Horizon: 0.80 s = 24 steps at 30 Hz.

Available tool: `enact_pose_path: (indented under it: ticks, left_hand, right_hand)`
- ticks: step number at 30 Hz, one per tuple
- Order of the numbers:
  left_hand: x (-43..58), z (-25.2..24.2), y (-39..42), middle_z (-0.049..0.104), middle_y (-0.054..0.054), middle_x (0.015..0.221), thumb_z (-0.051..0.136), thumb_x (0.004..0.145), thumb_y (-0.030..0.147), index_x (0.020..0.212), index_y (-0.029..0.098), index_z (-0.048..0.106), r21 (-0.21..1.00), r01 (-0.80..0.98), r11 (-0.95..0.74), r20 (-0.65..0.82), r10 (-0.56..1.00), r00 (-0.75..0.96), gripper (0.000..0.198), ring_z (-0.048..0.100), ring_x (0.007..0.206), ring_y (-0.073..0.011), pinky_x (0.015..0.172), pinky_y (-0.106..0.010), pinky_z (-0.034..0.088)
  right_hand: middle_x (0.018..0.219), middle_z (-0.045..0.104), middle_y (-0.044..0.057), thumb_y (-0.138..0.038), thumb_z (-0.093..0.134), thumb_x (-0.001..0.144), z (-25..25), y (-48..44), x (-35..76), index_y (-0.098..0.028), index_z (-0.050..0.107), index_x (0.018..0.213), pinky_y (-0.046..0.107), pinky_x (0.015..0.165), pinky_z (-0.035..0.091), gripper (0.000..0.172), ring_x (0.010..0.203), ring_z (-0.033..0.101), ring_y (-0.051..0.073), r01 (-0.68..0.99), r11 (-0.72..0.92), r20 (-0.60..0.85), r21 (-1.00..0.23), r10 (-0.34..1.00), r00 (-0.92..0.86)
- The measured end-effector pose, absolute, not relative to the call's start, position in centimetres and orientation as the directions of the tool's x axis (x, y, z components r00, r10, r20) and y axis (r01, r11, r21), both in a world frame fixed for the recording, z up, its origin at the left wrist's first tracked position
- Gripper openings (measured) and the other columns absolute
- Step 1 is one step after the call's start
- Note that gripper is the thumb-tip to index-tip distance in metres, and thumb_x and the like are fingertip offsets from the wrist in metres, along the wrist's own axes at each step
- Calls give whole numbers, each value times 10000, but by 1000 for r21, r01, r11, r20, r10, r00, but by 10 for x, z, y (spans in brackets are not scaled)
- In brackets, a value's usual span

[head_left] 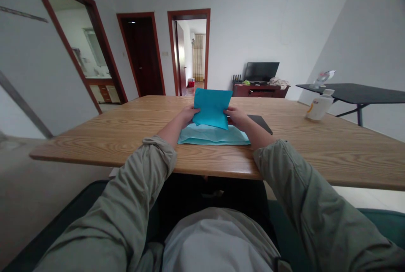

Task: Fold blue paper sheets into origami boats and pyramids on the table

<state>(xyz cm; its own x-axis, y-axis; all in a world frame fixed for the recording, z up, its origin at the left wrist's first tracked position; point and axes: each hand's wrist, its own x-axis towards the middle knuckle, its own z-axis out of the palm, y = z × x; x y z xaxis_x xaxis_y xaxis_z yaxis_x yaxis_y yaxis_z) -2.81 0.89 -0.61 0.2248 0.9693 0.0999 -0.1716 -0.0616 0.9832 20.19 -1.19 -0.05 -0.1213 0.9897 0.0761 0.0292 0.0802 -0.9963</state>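
A turquoise sheet (211,108) is standing slightly tilted above a paler blue sheet (213,136) lying on the wooden surface (126,130) — the left grip (188,115) and right grip (236,117) are closing on its side edges. A dark flat slab (260,123) is lying just beside the right grip.

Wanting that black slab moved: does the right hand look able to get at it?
Probably yes: the right hand sits just beside the black slab with nothing between, though it would first have to release the blue sheet.
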Motion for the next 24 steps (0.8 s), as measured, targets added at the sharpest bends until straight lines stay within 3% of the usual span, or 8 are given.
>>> enact_pose_path:
  ticks: [5,9,12,15,18,21,24]
  left_hand:
    - [-37,-3,8,637,-17,706,597,689,148,952,191,667,986,-167,-28,73,961,268,275,568,546,-134,547,-281,495]
    - [-42,2,5,630,-63,782,519,749,290,959,179,660,980,-185,75,-12,947,321,276,592,593,-175,503,-300,486]
    - [-43,2,2,619,-54,828,563,762,370,1070,224,632,993,-95,65,-22,919,394,347,593,595,-160,481,-266,463]
    - [-41,-2,1,600,-3,831,671,707,265,1166,303,576,998,67,-20,-12,895,446,470,559,554,-103,467,-213,432]
    - [-41,-7,4,581,13,810,651,703,161,1153,277,590,980,169,-108,34,920,390,469,522,535,-71,470,-189,429]
    - [-38,-10,6,561,15,728,616,734,138,1146,228,619,959,251,-133,48,946,319,422,493,518,-68,479,-189,443]
    - [-32,-14,6,573,0,695,627,740,152,1169,193,632,940,306,-150,52,951,306,431,498,518,-83,477,-202,460]
  right_hand:
    - [679,620,7,-140,553,718,3,-17,201,-175,655,832,237,560,474,157,558,539,108,38,119,114,-992,986,-121]
    - [629,573,-8,-138,533,685,0,-15,204,-173,645,773,213,523,424,147,540,495,100,71,161,153,-984,982,-109]
    - [569,510,-23,-130,494,677,-2,-11,204,-172,645,766,196,492,373,181,504,434,92,148,182,176,-972,983,-53]
    - [556,490,-24,-118,458,666,-3,-10,204,-174,656,777,209,509,389,234,505,431,98,194,175,176,-965,984,-13]
    - [673,586,14,-142,478,668,-3,-8,208,-166,673,779,248,593,461,226,610,532,124,192,147,144,-970,989,-34]
    - [822,670,70,-214,479,727,1,-6,215,-146,700,744,277,706,481,232,772,607,170,391,177,210,-903,977,42]
    - [889,710,89,-271,429,807,7,-9,210,-139,738,815,300,828,454,336,926,623,218,708,282,437,-647,898,42]
